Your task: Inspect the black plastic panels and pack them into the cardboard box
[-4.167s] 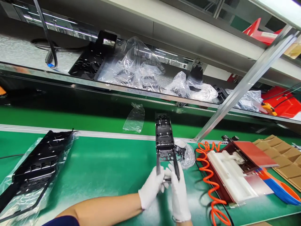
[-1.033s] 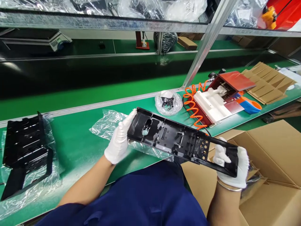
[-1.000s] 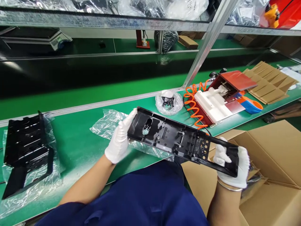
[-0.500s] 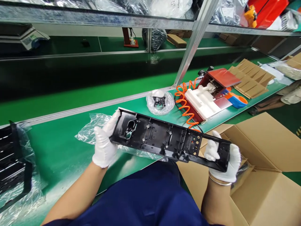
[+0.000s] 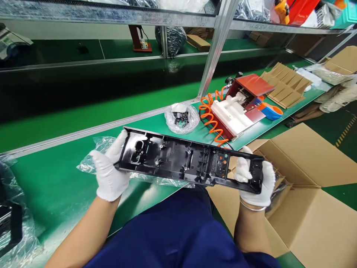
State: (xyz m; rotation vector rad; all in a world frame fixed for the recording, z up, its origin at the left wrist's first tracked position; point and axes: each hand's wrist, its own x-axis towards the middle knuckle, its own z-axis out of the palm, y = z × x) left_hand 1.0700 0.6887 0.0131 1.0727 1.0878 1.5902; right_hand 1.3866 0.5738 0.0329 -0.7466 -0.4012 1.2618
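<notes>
A long black plastic housing (image 5: 175, 156) is held up in front of me, its ribbed inner side facing me. My left hand (image 5: 111, 171), in a white glove, grips its left end; the thumb is raised apart and some fingers are hidden behind the panel. White-gloved too, my right hand (image 5: 259, 182) clasps the right end, with fingers showing through the rectangular opening. Beneath the housing, a clear plastic bag (image 5: 95, 156) lies on the green bench. Just behind it sits a bag of small black parts (image 5: 182, 119).
A red and white fixture (image 5: 234, 113) with a coiled orange hose (image 5: 209, 115) stands right of the bag. An open cardboard box (image 5: 306, 212) is at my right. More black housings (image 5: 11, 223) lie at far left. A metal post (image 5: 213, 52) rises behind. Another person's legs (image 5: 315, 108) show at right.
My view has turned slightly, so the bench items sit further left and up. Both hands still hold the housing, its tilt nearly the same.
</notes>
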